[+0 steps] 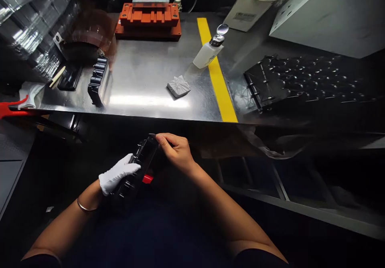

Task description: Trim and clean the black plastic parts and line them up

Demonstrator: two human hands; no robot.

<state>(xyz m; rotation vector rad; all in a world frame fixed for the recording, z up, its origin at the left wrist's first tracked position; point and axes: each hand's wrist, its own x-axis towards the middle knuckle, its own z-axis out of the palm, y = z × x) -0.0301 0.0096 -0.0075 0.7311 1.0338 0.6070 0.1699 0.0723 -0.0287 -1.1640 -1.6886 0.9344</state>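
My left hand point(118, 173), in a white glove, is wrapped around a long glossy black plastic part point(148, 152) with small pegs along its left side. The part is tilted in front of my body, below the table edge. At its upper end my bare right hand point(177, 149) has thumb and forefinger pinched together. A thin, light-edged sliver point(152, 134) shows at those fingertips; its kind is too small to tell. Something red point(147, 179) shows just below the part. On the table beyond lies a folded white cloth pad point(179, 86).
On the metal table point(141, 63) stand an orange-red fixture point(149, 19), a white pump bottle point(208, 53) and a ribbed black part point(100, 81). Yellow tape point(221, 87) runs front to back. Black parts point(313, 77) lie right; clear trays point(30, 19) are stacked left. Red-handled pliers-like tool point(13, 106) sits at left.
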